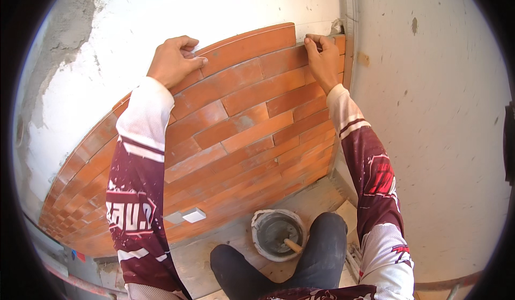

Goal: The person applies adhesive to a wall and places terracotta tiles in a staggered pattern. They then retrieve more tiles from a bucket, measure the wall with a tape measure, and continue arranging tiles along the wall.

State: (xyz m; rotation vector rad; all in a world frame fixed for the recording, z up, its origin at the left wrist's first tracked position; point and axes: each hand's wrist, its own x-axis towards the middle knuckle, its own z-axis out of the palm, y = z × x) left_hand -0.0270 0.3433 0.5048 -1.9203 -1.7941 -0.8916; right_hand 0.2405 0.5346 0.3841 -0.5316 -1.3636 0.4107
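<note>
Both hands are up against a wall partly clad in orange-red brick tiles [236,128], laid in staggered rows that run down toward the floor. The top tile [249,47] is a long strip that sits alone on the highest row, its upper edge against bare white plaster [214,5]. The left hand [174,61] lies on the left end of this tile, fingers curled and pressed together, knuckles up, thumb along the tile's face. The right hand [322,58] is at the tile's right end near the corner of the wall, fingertips bunched at the top edge there — it looks like a pinch on the tile or on a small spacer, but the view is too small to tell which. Both forearms wear maroon-and-white sleeves. Below, between the person's dark knees, a round bucket [278,234] stands on the floor with a wooden handle [293,245] sticking out of it. Lower on the tiled area sits a white switch plate [193,215]. To the right runs a plain plastered side wall [440,139].
</note>
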